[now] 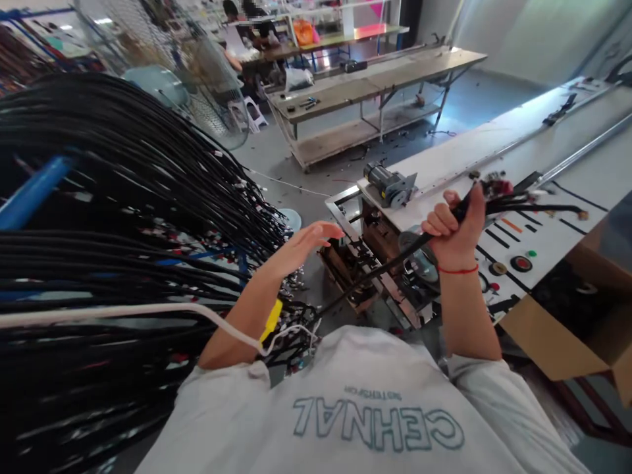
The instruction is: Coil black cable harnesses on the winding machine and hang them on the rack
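Note:
Raised over the near end of the white workbench, my right hand (457,220) is closed around a black wiring harness (395,263). Connectors and loose branch ends stick out past the thumb, and the long black stem slants down to the left towards the floor. My left hand (311,240) is in the air between the bench and the hanging cables, fingers stretched out, holding nothing. Beside the left arm hangs a large mass of black cable harnesses (123,138) with many small connectors at their ends.
The white workbench (459,145) carries a motor (388,184) at its near corner. An open cardboard box (553,336) is at the right. A blue rack bar (37,191), a white cord (148,313) and a large fan (212,85) are at left. A long table (375,82) stands behind; people sit farther back.

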`<state>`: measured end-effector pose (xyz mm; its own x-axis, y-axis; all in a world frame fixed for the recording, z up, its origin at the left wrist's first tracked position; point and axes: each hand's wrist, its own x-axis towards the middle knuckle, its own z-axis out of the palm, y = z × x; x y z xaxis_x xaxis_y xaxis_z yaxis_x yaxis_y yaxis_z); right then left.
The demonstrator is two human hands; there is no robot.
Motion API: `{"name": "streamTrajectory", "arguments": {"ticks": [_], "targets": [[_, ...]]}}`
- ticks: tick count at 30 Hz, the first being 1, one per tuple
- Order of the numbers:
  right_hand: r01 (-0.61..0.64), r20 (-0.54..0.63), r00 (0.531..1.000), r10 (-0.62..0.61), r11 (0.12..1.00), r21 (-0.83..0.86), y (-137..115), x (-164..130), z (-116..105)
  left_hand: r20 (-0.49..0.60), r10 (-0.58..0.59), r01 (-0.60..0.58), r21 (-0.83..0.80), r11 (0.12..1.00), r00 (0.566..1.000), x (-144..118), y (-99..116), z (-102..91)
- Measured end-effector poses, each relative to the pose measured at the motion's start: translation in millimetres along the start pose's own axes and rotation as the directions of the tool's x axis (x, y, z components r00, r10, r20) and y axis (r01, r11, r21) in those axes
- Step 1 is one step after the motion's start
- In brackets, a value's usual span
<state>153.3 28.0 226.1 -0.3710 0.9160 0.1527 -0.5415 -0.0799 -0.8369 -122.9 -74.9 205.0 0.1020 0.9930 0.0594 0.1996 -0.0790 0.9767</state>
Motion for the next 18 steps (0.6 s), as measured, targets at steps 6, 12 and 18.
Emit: {"name": "streamTrajectory", "arguments": {"ticks": [6, 12, 18], "targets": [[-0.094, 0.141, 0.986, 0.093, 0.996, 0.002, 22.5, -4.6, 36.9, 0.595, -0.082, 0.333, -0.325, 0.885, 0.799, 37.7, -15.9, 71.1], [-0.132, 0.213, 0.970, 0.117, 0.989, 0.058, 29.4, -23.1, 39.2, 0.768, -0.069, 0.631, -0.467, 0.620, 0.637, 43.8, -47.5, 135.8], [-0.132, 0.164, 0.977, 0.134, 0.991, -0.020, 27.0, -53.4, 8.5, 0.771, 0.014, 0.443, -0.380, 0.812, 0.637, 25.6, -50.7, 158.3]]}}
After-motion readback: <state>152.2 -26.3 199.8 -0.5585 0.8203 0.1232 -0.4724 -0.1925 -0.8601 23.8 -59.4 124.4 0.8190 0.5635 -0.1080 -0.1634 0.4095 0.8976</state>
